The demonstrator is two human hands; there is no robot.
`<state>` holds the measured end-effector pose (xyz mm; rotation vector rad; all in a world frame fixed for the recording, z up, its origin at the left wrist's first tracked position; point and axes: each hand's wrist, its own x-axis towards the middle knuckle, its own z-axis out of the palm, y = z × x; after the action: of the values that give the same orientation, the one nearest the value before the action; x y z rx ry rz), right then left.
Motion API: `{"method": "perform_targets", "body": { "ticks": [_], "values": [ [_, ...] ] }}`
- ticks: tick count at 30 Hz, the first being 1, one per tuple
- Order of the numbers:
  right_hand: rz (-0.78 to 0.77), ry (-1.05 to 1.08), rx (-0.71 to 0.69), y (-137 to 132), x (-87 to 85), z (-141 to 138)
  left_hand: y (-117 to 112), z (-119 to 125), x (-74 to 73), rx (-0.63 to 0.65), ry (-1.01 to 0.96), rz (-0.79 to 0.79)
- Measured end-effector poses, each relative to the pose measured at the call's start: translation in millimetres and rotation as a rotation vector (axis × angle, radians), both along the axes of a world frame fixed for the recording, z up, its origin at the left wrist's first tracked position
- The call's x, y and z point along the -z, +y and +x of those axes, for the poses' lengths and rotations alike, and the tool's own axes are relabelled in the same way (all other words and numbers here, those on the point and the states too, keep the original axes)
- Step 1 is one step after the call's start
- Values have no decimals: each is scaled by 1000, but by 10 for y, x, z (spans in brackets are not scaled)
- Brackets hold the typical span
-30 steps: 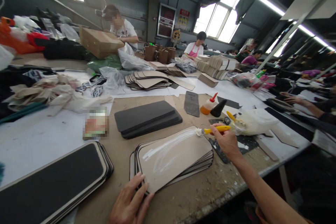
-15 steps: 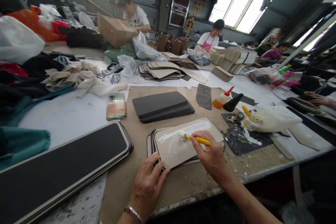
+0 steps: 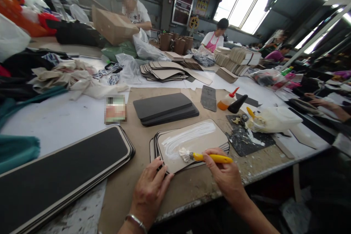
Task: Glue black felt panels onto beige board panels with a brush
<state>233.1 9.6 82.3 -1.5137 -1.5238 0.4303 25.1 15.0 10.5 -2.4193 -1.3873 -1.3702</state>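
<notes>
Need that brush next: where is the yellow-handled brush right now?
In the head view, the yellow-handled brush is in the right hand, its bristles on the white-streaked top panel, just right of the left hand.

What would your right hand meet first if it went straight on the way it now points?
The right hand would probably meet the glue-smeared top board first, as its yellow-handled brush points onto it; depth is hard to judge.
</notes>
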Motion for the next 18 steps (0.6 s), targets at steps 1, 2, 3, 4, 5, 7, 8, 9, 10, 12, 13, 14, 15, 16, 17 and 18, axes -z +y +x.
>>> {"method": "perform_targets", "body": {
  "ticks": [1,2,3,4,5,7,8,9,10,12,13,14,15,16,17,18],
  "values": [
    [-14,2,53,18,14,120,-1,-3,0,1,7,6],
    [-27,3,101,40,25,243,-2,-6,2,4,13,9],
    [-40,1,143,65,31,367,-1,-8,5,6,18,13],
    [-52,-5,182,91,35,489,0,-11,9,10,23,13],
    [-65,-14,219,117,36,607,1,-13,14,14,27,13],
    [-87,-22,281,167,36,818,4,-15,23,19,32,15],
    [-97,-21,302,188,38,909,6,-16,26,19,35,14],
    [-103,-20,320,206,41,990,7,-16,29,18,39,15],
    [-104,-20,335,221,45,1063,9,-17,29,17,43,17],
    [-92,-42,355,239,54,1188,10,-18,27,14,55,30],
    [-82,-59,364,243,57,1243,11,-19,24,13,60,43],
    [-73,-76,374,247,55,1294,12,-20,21,12,64,54],
    [-67,-97,381,251,48,1341,13,-20,19,12,69,62],
    [-59,-123,391,258,36,1381,13,-21,18,13,72,66],
    [-46,-155,399,270,18,1413,13,-22,18,15,74,69],
    [-22,-198,403,288,-3,1434,13,-23,20,17,76,69]
  ]
}}
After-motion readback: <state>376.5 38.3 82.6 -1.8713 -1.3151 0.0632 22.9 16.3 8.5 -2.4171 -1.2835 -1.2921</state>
